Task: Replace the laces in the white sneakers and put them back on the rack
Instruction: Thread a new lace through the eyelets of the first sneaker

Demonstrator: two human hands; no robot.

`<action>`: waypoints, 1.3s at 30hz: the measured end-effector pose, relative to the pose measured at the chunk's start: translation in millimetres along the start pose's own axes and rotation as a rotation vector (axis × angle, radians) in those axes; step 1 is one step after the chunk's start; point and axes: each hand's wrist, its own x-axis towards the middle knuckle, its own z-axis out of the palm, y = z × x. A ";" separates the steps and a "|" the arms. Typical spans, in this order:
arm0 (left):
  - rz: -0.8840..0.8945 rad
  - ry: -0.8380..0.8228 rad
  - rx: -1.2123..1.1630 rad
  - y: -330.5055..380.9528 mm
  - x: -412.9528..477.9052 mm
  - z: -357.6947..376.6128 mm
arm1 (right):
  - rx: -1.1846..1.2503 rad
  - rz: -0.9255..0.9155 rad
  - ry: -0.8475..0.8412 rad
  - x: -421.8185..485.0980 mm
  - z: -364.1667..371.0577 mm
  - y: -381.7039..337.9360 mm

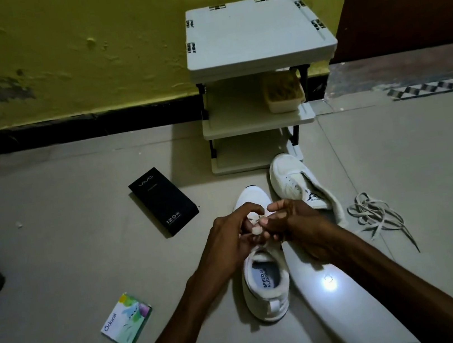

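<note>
**White sneaker on the floor, lace pinched in both your hands**

White sneaker (266,286) stands upright on the tiled floor (55,255) straight in front of you, heel toward you. Your left hand (229,238) and right hand (295,225) meet over its front half. The fingers of both are curled in, and each hand pinches a bit of white lace (255,221) between thumb and fingertips. Your fingers hide how far the lace is threaded.

Just beyond that sneaker and to its right, the second white sneaker (291,182) lies tilted, its toe pointing away from you. Farther right of the sneaker, a loose tangle of pale laces (375,213) lies on the tiles, apart from both shoes.

Beyond the sneaker, the white three-shelf rack (255,37) stands against the yellow wall (83,46), with a pale tub (282,94) on the right of its middle shelf.

To the sneaker's left and farther from you, a black vivo box (163,201) lies flat. Also to its left but nearer you lies an Odonil packet (127,319).
</note>
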 end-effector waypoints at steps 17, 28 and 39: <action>-0.345 -0.114 -0.280 -1.3 4.9 3.4 | -1.074 -0.968 0.175 -23.5 9.5 25.7; -0.545 -0.087 -0.539 1.5 14.8 -2.1 | -0.942 -0.913 0.181 -22.3 5.1 27.3; -0.419 0.116 0.202 -31.0 4.7 -0.4 | -0.651 -0.522 0.198 -39.0 -7.1 27.4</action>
